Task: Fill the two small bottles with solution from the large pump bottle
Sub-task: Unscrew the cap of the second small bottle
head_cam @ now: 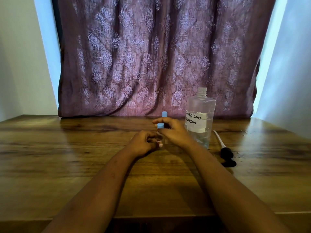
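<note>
Pinching the blue cap [160, 125] of a small bottle [160, 140] is my right hand [173, 133], thumb below and forefinger over the top. My left hand [143, 143] curls round the clear body low down and seems to steady it on the table [67, 148]. That bottle stands upright between my hands, near the middle of the table. The second bottle [164, 114] is just behind it, and only its blue cap shows past my right hand. The large bottle [200, 118] stands to the right, close by my right wrist, with its neck open and some clear liquid inside. Its pump [225, 150] lies on the table further right.

Whether the cap is going on or coming off I cannot tell, nor how much the small bottle holds, as its body is almost wholly covered.

As I judge the risks, the small bottle looks light and narrow. A twist on the cap with a slack left hand could spin or tip it and spill whatever is inside. My right forearm sits very near the open large bottle, so a careless swing outward could knock it over. A cap crossed on its thread would leak. The pump's tube lies bare on the wood and could carry dirt into the solution.
</note>
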